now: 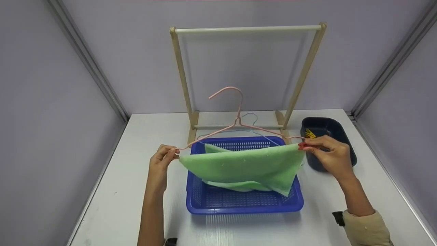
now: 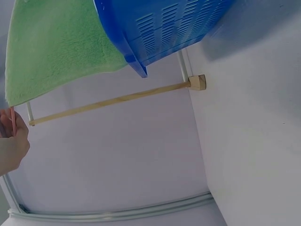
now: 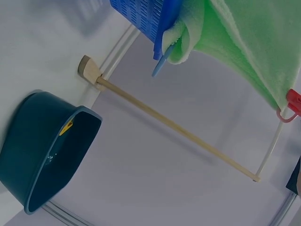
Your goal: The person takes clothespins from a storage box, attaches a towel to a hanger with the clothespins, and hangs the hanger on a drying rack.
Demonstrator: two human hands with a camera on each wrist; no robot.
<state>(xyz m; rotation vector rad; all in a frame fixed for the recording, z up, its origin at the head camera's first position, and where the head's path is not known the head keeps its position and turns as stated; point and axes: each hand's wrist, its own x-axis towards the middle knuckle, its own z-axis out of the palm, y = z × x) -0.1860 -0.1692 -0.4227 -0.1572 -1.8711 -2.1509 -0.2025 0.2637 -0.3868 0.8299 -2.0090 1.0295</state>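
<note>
Tan fabric sleeve (image 1: 367, 227) is showing closest, nearer the body than the right grip (image 1: 329, 153). Right grip is pinching a small red plastic clip (image 1: 302, 146) at one corner of a fuzzy pale-green towel (image 1: 242, 165); one end of a thin pink hanger (image 1: 238, 120) is meeting it there, so the clip is probably joining cloth to hanger. Left grip (image 1: 162, 160) is pinching the hanger's other end beside the opposite corner; whether a clip is sitting there, cannot tell. Towel is hanging between both grips, above a blue slatted plastic basket (image 1: 245, 209); their wide spacing is likely stretching its upper edge straight. Beyond the grips, a wooden-sided rack (image 1: 181, 71) with white rails is standing on the white worktop (image 1: 119, 191). Just past the right grip, a dark teal plastic tub (image 3: 28, 136) is holding yellow clips (image 1: 310, 134), presumably within easy reach.
</note>
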